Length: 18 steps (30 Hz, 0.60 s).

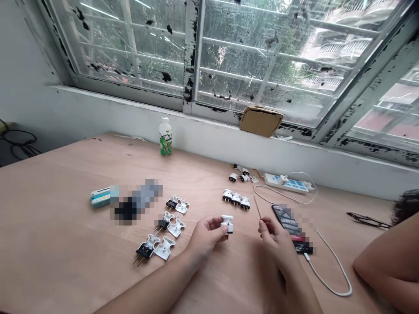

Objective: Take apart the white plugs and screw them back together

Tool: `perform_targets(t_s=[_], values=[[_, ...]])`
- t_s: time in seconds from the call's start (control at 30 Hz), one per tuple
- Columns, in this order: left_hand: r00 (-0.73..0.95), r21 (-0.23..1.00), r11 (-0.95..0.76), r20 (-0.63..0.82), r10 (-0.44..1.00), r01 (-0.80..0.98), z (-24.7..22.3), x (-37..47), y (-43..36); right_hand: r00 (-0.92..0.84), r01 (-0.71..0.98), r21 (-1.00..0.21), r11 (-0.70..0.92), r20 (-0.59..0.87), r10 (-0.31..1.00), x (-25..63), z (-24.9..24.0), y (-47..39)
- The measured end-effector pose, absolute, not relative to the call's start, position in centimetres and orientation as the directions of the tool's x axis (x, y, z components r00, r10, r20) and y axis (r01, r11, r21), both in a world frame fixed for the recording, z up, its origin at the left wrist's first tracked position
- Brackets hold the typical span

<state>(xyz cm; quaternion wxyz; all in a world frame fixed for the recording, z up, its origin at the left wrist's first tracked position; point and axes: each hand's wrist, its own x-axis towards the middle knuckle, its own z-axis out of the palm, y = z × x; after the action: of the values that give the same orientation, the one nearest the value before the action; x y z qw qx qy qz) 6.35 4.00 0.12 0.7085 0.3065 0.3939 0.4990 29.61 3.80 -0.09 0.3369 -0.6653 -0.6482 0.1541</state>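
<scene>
My left hand point(209, 235) pinches a white power plug point(227, 223) with a dark base, a screw hole facing me. To its right my right hand point(275, 235) is closed on a thin metal rod point(257, 206) that points up, like a screwdriver shaft; any handle is hidden by the fingers. Rod and plug are apart. Left of my hands lie opened plugs, one a black plug core point(145, 249) in its white half-shell, with a loose white cover point(164, 248) beside it. Beyond the held plug, three closed white plugs point(236, 199) stand in a row.
More plugs point(244, 177) lie near the wall beside a power strip point(286, 182). A phone point(293, 229) with a white cable point(343, 279) is right of my right hand. Also here: a bottle point(166, 139), a small box point(101, 197), glasses point(368, 220) and another person's arm point(393, 261).
</scene>
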Motion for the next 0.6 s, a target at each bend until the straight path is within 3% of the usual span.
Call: perform_targets(t_s=[0.13,0.4,0.6], values=[[0.179,0.834,0.301,-0.244,0.953,-0.462,0.0,6.4,4.0,0.035,0.660,-0.734,0.160,0.242,0.970,28.6,0.1,3.5],[0.076,0.854,0.253,-0.246,0.966,-0.454,-0.2,5.7,5.2,-0.005,0.500,-0.843,0.198,0.226,0.974,27.7,1.2,2.0],[0.032,0.890,0.183,-0.187,0.982,-0.418,-0.3,5.4,5.5,-0.027,0.510,-0.828,0.235,0.257,0.966,26.9,1.8,1.5]])
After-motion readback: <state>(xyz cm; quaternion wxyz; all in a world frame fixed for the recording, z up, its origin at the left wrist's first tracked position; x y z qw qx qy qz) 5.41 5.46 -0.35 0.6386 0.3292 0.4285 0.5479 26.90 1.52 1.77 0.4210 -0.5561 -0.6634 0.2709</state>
